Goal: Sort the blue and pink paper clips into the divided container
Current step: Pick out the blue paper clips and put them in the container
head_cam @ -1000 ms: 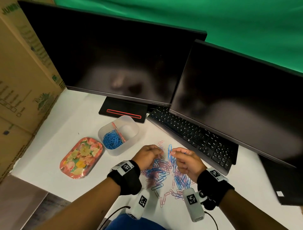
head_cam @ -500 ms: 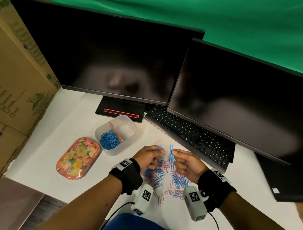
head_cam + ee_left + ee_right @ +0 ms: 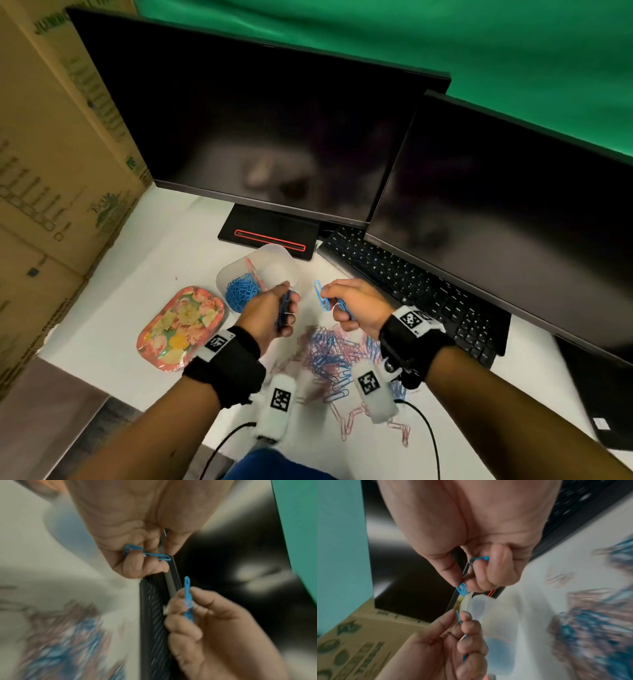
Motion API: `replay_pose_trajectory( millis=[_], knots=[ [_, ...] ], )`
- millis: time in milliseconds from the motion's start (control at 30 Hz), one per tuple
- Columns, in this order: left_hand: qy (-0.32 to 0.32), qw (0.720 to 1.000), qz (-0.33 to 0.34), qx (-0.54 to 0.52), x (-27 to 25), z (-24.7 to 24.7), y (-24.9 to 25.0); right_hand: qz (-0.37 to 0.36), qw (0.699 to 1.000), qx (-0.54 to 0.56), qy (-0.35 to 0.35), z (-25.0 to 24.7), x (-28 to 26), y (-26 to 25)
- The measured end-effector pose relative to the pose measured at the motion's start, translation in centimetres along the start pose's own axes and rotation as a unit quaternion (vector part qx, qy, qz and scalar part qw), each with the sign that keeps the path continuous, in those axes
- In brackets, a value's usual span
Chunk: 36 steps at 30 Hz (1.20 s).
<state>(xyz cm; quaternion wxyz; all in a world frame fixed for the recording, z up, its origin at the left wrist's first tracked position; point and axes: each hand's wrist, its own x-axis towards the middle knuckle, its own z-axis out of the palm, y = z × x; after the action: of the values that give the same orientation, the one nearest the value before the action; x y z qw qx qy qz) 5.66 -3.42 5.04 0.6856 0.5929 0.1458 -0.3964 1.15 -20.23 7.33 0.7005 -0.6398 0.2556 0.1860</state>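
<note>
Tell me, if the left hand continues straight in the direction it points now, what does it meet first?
Probably the divided container: the left hand, gripping blue clips, points at its near wall. Depth is unclear.

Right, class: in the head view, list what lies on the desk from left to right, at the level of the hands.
Floral tray → container → left hand → right hand → keyboard.
</note>
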Motion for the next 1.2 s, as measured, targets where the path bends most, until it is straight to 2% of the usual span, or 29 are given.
replay_pose_trajectory(
  millis=[100,233,300,433,500,533,567,600,667,700,767,800,867,967,1033,1067,1200],
  knots=[
    [0.029,0.995,-0.002,-0.098,-0.8,-2.7,2.5,0.004,0.996,-0.091,-0.024,4.0,2.7,-2.6],
    [0.087,0.989,0.007,-0.123,-1.5,-5.0,4.4,0.006,0.961,-0.272,-0.056,9.0,6.2,-4.7],
    [0.109,0.986,-0.001,-0.125,-1.4,-5.6,4.8,0.01,0.949,-0.311,-0.052,10.7,7.1,-5.2],
    [0.134,0.984,-0.011,-0.114,-0.9,-6.4,5.5,0.007,0.95,-0.31,-0.031,12.3,8.1,-5.7],
    [0.163,0.983,0.001,-0.087,-0.9,-6.4,5.8,-0.02,0.956,-0.29,-0.035,12.1,8.2,-6.1],
    [0.173,0.982,0.012,-0.07,-0.8,-6.3,5.8,-0.007,0.967,-0.255,-0.027,11.6,7.7,-6.5],
    [0.184,0.981,0.029,-0.052,-0.8,-6.3,5.8,-0.003,0.956,-0.29,-0.042,11.4,7.6,-6.8],
    [0.185,0.981,0.041,-0.029,-0.9,-6.3,6.0,-0.035,0.948,-0.313,-0.052,10.8,7.2,-6.5],
    [0.169,0.982,0.068,0.043,-0.9,-5.3,5.5,-0.022,0.979,-0.201,-0.009,9.0,6.3,-5.8],
    [0.156,0.98,0.101,0.073,-1.1,-5.1,5.3,-0.045,0.973,-0.227,0.012,8.0,6.3,-5.1],
    [0.114,0.968,0.162,0.152,-1.8,-4.2,4.4,-0.035,0.971,-0.233,0.049,5.8,5.3,-3.8],
    [0.084,0.956,0.185,0.214,-1.9,-3.6,3.4,-0.04,0.965,-0.255,0.051,4.4,4.6,-2.6],
    [0.019,0.907,0.224,0.356,-1.5,-2.6,1.0,-0.058,0.944,-0.316,0.076,1.7,3.1,0.0],
    [-0.049,0.791,0.239,0.561,-0.9,-1.1,-2.4,-0.035,0.892,-0.441,0.094,-1.3,0.7,4.1],
    [-0.098,0.712,0.246,0.65,-0.6,-0.1,-4.4,-0.021,0.875,-0.475,0.086,-2.4,-0.8,6.7],
    [-0.117,0.684,0.247,0.676,-0.4,0.4,-5.3,-0.025,0.866,-0.494,0.077,-2.7,-1.5,7.8],
    [-0.135,0.62,0.253,0.731,0.7,1.8,-7.3,-0.063,0.829,-0.556,0.03,-3.0,-3.2,11.0]
  ],
)
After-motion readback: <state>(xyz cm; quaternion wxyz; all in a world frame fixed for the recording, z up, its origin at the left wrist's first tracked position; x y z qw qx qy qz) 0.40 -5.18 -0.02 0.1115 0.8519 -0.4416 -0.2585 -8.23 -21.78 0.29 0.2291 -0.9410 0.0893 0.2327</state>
